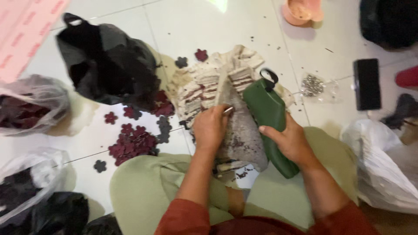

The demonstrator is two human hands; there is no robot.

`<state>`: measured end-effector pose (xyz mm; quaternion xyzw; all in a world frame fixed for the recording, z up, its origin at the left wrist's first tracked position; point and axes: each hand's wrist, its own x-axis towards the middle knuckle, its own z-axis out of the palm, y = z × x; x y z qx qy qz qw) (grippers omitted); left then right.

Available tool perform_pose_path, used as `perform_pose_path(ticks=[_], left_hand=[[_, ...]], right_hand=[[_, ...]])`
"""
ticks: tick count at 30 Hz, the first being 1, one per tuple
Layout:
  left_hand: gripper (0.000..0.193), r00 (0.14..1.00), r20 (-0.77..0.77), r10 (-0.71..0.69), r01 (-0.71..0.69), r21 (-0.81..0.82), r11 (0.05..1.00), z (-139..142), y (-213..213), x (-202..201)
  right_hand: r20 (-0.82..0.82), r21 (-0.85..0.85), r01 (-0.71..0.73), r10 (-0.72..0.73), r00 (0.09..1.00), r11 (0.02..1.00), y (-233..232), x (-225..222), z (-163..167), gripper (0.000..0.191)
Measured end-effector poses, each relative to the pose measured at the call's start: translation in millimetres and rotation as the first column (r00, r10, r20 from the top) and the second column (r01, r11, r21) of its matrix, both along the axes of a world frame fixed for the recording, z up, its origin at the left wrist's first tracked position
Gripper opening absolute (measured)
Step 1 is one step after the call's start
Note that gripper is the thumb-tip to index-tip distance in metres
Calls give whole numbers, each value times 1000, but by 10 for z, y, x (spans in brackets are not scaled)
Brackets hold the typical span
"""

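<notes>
Here, seen from above, a person sits on a pale tiled floor (204, 26) with legs in light green cloth. Bags ring the work area: a clear plastic bag (30, 104) at the far left holds dark red pieces; a second clear bag (26, 178) at the lower left holds dark pieces; a crumpled black plastic bag (109, 65) lies open at the upper left, its contents hidden; a white plastic bag (379, 165) sits at the right, contents not visible. A small clear pouch (315, 85) near the top right holds small silvery metal bits. A pink plastic bowl (300, 11) sits at the top edge, and a flat black rectangular object (367, 83) lies to the right. Loose dark red and grey flower-shaped cutouts (133, 143) are scattered on the floor to the left. In the middle lies a folded stained cream cloth pad (204, 87) with a grey speckled slab (244, 130) resting on it. The left hand (211, 128) presses down on the slab, fingers curled narrowly around a thin metal rod (228, 110). The right hand (289, 141) grips a dark green block-shaped mallet with a black loop at its top (270, 113), fingers wrapped closed around its body, just beside the slab.
</notes>
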<state>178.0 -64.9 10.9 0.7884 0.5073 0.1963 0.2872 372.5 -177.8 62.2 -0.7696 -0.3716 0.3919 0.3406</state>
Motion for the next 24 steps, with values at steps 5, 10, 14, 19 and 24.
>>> perform_pose_path(ticks=[5, 10, 14, 19, 24], left_hand=[[20, 972, -81, 220, -228, -92, 969, 149, 29, -328], [22, 734, -649, 201, -394, -167, 904, 383, 206, -1343], [32, 809, -535, 245, -373, -143, 917, 268, 443, -1491], [33, 879, -408, 246, -275, -14, 961, -100, 641, -1171], [35, 858, -473, 199, -211, 28, 977, -264, 721, -1154]], right_hand=[[-47, -81, -7, 3, 999, 997, 56, -41, -60, 61], [-22, -154, -6, 2, 1000, 988, 80, -63, -66, 71], [70, -138, -55, 65, 995, 989, 102, -51, -61, 73], [8, -209, -4, 6, 1000, 978, 129, -62, -58, 74], [46, -144, -65, 72, 996, 987, 130, -51, 1, 70]])
